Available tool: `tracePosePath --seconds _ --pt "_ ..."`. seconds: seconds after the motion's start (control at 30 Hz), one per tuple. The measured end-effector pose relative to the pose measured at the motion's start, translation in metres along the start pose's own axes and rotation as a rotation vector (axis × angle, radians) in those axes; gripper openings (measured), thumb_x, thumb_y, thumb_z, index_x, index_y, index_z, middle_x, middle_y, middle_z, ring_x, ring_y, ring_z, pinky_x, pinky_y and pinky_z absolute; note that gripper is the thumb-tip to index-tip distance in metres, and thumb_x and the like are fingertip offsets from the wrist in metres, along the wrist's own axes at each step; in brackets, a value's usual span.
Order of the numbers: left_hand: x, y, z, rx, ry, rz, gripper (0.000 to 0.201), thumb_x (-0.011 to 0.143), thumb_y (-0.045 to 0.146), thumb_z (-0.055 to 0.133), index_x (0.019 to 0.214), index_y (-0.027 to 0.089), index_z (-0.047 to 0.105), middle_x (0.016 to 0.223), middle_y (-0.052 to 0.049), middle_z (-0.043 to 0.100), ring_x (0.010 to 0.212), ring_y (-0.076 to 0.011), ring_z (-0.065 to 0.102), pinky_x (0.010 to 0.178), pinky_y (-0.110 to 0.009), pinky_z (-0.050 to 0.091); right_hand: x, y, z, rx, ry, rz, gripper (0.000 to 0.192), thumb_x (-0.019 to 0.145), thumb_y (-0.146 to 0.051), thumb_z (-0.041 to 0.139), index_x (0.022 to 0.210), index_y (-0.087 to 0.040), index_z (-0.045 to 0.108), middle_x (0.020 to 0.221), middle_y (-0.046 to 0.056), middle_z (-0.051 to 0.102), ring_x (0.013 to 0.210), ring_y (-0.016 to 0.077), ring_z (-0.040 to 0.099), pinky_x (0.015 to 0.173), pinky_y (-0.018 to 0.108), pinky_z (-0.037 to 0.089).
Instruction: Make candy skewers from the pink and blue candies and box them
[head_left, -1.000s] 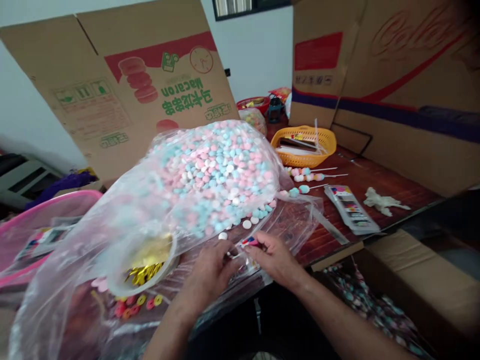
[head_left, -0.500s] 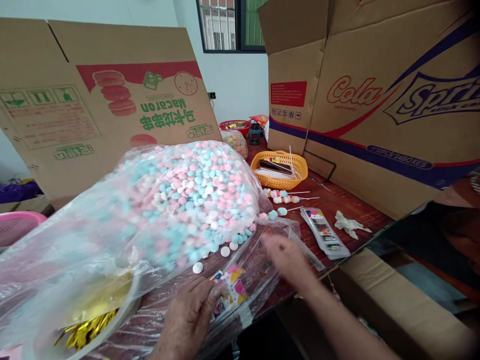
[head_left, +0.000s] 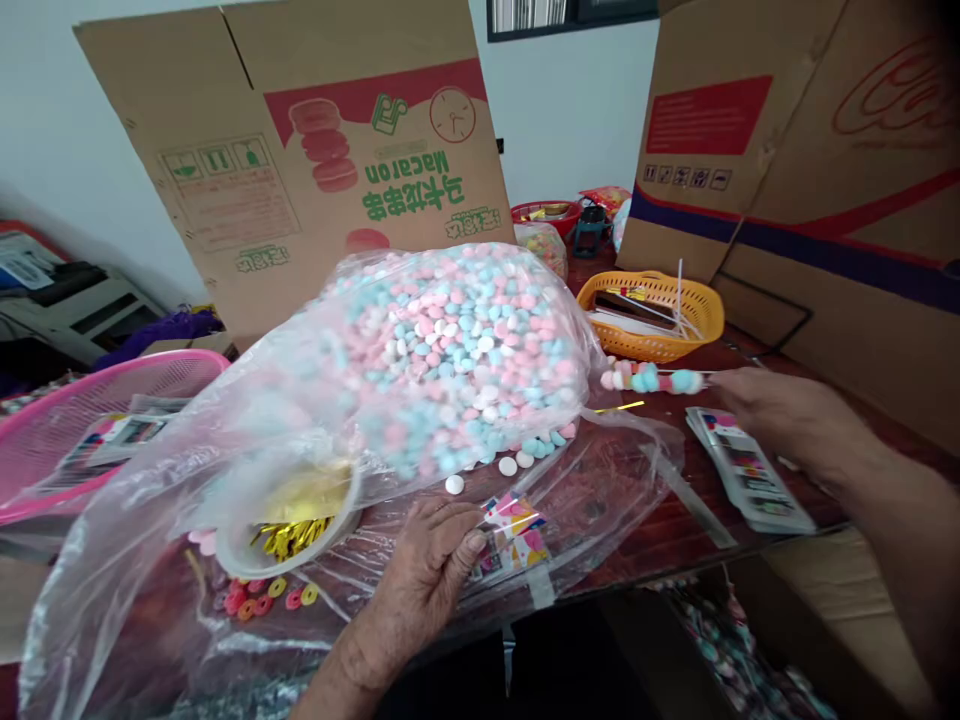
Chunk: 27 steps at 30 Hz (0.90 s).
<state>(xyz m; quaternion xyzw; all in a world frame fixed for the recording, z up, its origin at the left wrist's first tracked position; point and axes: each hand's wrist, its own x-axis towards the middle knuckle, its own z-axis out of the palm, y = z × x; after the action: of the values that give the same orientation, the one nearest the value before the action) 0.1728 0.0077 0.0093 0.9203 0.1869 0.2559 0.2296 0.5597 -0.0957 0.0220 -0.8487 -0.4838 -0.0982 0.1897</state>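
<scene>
Near the table's front edge my left hand [head_left: 431, 550] is closed on a small clear pouch with a colourful print [head_left: 517, 540]; a thin white stick seems to lie across it. My right hand [head_left: 787, 410], partly blurred, reaches out on the right, its fingers closed at the stick end of a candy skewer [head_left: 660, 380] strung with blue and pink pieces. Other skewers lie close against it, so I cannot tell whether more than one is held. A big clear bag of pink, blue and white candies [head_left: 480, 340] rests before my hands.
A stack of printed pouches [head_left: 750, 475] lies below my right hand. Behind it stands an orange basket [head_left: 645, 345] with sticks. On the left are a round tub [head_left: 251, 560] with gold ties, gummy rings [head_left: 262, 603] and a pink basket [head_left: 112, 370]. Cardboard boxes [head_left: 360, 60] rise behind.
My view has swung left and down. My right hand has gone from beside the pouch out to the candy skewers and closed there. The left hand still holds the pouch.
</scene>
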Motion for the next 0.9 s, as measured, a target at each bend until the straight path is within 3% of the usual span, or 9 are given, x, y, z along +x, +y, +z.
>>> tracePosePath --seconds 0.07,0.13,0.2,0.27,0.37,0.53,0.67,0.8,0.9 --pt "-0.001 0.000 0.000 -0.006 -0.035 -0.019 0.027 0.094 0.025 0.037 0.100 0.021 0.064 0.096 -0.006 0.071 0.095 -0.0202 0.063 0.088 -0.037 0.044 -0.021 -0.006 -0.017 0.102 0.047 -0.133 0.041 0.091 -0.045 0.044 0.082 -0.017 0.072 0.081 0.012 0.071 0.073 0.0139 0.063 0.064 0.029 0.042" --pt "-0.001 0.003 0.000 -0.012 -0.061 -0.022 0.028 0.095 0.025 0.037 0.101 0.021 0.064 0.100 -0.006 0.071 0.095 -0.0201 0.063 0.090 -0.038 0.042 -0.045 -0.023 -0.028 0.225 0.117 -0.375 0.039 0.091 -0.048 0.042 0.092 -0.021 0.070 0.083 0.011 0.071 0.074 0.0141 0.065 0.064 0.027 0.046" --pt "0.000 0.006 -0.001 -0.013 -0.064 -0.011 0.029 0.095 0.026 0.037 0.102 0.022 0.064 0.103 -0.006 0.070 0.096 -0.0200 0.062 0.092 -0.040 0.042 -0.067 -0.044 -0.032 0.275 0.154 -0.583 0.029 0.093 -0.039 0.043 0.097 -0.025 0.068 0.085 0.007 0.072 0.076 0.0143 0.067 0.066 0.026 0.049" --pt "-0.001 0.010 -0.003 -0.003 -0.048 0.007 0.028 0.095 0.026 0.036 0.101 0.022 0.064 0.104 -0.006 0.070 0.097 -0.0205 0.061 0.094 -0.041 0.041 -0.081 -0.061 -0.031 0.264 0.176 -0.686 0.022 0.092 -0.025 0.044 0.100 -0.024 0.065 0.087 0.006 0.071 0.078 0.0149 0.067 0.069 0.026 0.051" --pt "-0.005 0.015 -0.007 0.022 -0.044 0.008 0.028 0.095 0.025 0.036 0.099 0.021 0.063 0.104 -0.006 0.070 0.099 -0.0209 0.060 0.094 -0.042 0.041 -0.090 -0.070 -0.030 0.215 0.173 -0.740 0.021 0.089 -0.012 0.045 0.102 -0.019 0.061 0.089 0.007 0.070 0.079 0.0165 0.066 0.071 0.028 0.052" --pt "-0.014 0.018 -0.009 -0.020 -0.080 -0.018 0.026 0.095 0.024 0.038 0.096 0.020 0.063 0.102 -0.005 0.069 0.102 -0.0204 0.059 0.095 -0.039 0.041 -0.095 -0.067 -0.032 0.178 0.230 -0.710 0.017 0.090 -0.014 0.046 0.101 -0.015 0.059 0.087 0.011 0.068 0.078 0.0174 0.066 0.072 0.027 0.052" --pt "-0.012 0.022 -0.011 -0.109 -0.103 -0.044 0.028 0.095 0.024 0.036 0.094 0.020 0.064 0.097 -0.004 0.069 0.101 -0.0190 0.059 0.096 -0.036 0.040 -0.103 -0.068 -0.030 0.179 0.200 -0.722 0.021 0.089 -0.010 0.046 0.105 -0.016 0.058 0.089 0.010 0.069 0.082 0.0182 0.065 0.076 0.029 0.052" --pt "-0.010 0.024 -0.014 -0.163 -0.109 -0.096 0.029 0.096 0.024 0.036 0.105 0.021 0.063 0.109 -0.004 0.068 0.105 -0.0184 0.059 0.096 -0.035 0.041 -0.107 -0.066 -0.031 0.177 0.174 -0.773 0.026 0.089 -0.009 0.042 0.106 -0.018 0.059 0.089 0.008 0.069 0.081 0.0176 0.065 0.073 0.029 0.052" --pt "-0.011 0.023 -0.013 -0.139 -0.124 -0.084 0.027 0.096 0.023 0.038 0.101 0.021 0.064 0.110 -0.004 0.068 0.103 -0.0177 0.060 0.097 -0.035 0.039 -0.105 -0.062 -0.036 0.153 0.140 -0.839 0.029 0.088 -0.008 0.040 0.103 -0.020 0.061 0.086 0.007 0.069 0.080 0.0179 0.064 0.069 0.029 0.051"
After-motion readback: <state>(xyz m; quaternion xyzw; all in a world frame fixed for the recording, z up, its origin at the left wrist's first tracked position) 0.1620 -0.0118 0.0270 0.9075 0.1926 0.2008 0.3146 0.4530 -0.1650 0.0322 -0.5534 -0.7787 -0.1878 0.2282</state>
